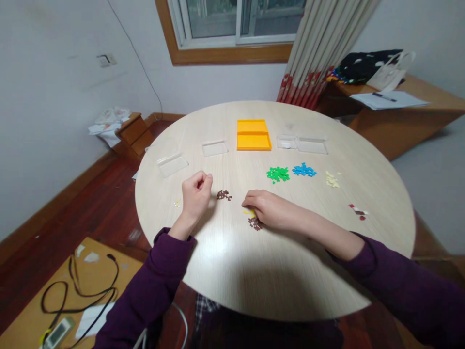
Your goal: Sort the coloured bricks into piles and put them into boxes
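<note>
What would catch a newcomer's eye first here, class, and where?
Likely the bright orange case, on the far side of the round table. Next, the green pile and blue pile, side by side, right of the picture's centre. The left hand, curled into a fist, is beside a brown pile.

Head-worn view, facing forward, down over table.

No readable text, labels, brands, numbers or signs visible.
</note>
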{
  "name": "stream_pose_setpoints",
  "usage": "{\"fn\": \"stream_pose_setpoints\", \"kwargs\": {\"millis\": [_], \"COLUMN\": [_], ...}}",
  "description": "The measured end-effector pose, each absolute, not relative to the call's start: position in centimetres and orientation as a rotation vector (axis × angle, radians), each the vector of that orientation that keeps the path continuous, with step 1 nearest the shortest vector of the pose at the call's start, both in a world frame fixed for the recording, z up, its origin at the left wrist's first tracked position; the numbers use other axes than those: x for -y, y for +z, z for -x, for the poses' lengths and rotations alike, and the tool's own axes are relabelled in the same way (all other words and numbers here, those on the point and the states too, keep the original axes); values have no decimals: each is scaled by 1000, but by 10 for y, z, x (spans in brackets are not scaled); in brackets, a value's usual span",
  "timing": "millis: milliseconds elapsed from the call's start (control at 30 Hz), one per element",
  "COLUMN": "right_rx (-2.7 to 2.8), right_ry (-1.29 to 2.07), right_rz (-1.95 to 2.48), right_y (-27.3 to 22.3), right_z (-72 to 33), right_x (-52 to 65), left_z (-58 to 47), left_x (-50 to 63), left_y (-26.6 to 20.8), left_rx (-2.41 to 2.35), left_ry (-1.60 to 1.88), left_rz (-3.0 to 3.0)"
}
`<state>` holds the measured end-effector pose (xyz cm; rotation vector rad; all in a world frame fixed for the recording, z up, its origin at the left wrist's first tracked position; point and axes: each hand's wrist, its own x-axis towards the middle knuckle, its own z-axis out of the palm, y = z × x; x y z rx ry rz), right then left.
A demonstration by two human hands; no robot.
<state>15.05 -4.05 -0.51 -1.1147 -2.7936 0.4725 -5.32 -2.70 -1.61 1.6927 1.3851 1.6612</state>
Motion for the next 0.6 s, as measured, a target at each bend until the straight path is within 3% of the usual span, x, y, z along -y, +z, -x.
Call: {"fn": "stream_pose_setpoints", "kwargs": {"millis": [600], "right_rx": [2675], "right_ry": [567], "right_rz": [1012], "right_y": [-7], "right_z": [-181], "right_x": [67], "left_z": [51], "left_x": [28], "left_y": [-16], "left_rx": [-1373], "left_ry": [1692], "left_rz": [-1765]}}
